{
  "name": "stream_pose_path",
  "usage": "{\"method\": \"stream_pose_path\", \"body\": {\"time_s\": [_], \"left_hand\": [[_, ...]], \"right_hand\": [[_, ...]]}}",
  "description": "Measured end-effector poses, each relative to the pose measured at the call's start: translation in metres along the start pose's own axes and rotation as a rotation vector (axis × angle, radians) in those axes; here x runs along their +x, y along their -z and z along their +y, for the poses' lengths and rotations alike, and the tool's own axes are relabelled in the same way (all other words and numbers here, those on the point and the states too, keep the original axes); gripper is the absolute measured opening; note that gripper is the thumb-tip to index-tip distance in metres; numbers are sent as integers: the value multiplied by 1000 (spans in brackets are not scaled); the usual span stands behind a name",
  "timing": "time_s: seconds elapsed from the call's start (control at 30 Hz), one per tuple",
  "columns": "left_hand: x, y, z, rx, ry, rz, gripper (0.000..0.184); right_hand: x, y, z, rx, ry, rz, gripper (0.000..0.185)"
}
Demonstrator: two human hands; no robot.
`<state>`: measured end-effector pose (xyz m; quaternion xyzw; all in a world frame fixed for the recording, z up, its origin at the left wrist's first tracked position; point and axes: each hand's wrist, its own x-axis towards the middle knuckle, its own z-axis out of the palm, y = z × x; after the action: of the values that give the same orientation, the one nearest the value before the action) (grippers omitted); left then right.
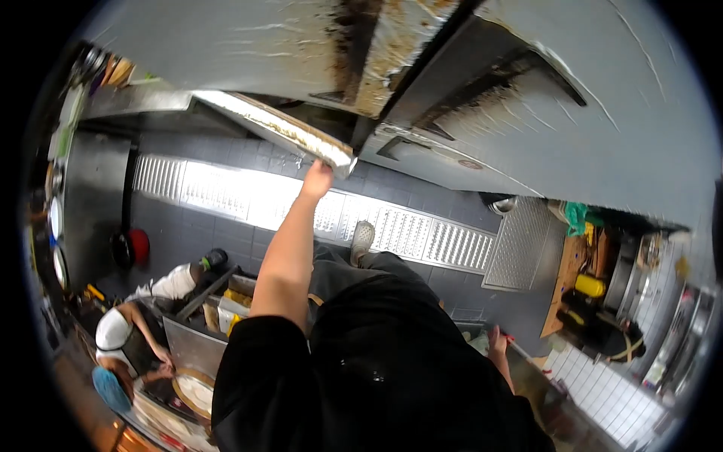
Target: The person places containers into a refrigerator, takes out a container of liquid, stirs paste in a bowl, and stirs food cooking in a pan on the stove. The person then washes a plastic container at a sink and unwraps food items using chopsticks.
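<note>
My left hand [318, 179] reaches forward with its fingers closed around the lower corner of a metal cabinet door [279, 124], which stands swung out. A dark gap shows behind this door. Down at my right side, my right hand [497, 346] is partly seen, thumb up and fingers mostly hidden. It looks closed beside a dark-rimmed, see-through item [477, 340] with something pale green in it; what it grips I cannot make out. A thin red object [510, 339] lies close to that hand.
Stained steel cabinet doors [542, 120] rise ahead. A metal floor grate [407, 230] crosses the dark tiles. At lower left a person in a blue hair cover [111, 388] works by a round container [194, 392]. Another person [602, 331] is at right, near shelves. A red bucket-like object [138, 247] stands left.
</note>
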<state>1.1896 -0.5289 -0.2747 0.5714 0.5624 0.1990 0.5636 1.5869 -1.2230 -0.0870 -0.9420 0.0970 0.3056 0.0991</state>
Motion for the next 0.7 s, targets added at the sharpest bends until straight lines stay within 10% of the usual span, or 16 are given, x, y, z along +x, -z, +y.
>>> {"method": "stream_pose_path", "body": {"time_s": [0.07, 0.2, 0.47, 0.7], "left_hand": [[-93, 35, 28, -228, 188, 42, 45], [-221, 115, -12, -743, 511, 345, 49], [-319, 264, -100, -1203, 197, 1047, 63], [-310, 370, -134, -1171, 116, 1141, 74]], "right_hand": [[63, -15, -42, -85, 521, -87, 67], [51, -68, -236, -27, 599, -181, 58], [-123, -187, -444, -538, 1007, -415, 50], [-251, -265, -461, -749, 992, -571, 49]]}}
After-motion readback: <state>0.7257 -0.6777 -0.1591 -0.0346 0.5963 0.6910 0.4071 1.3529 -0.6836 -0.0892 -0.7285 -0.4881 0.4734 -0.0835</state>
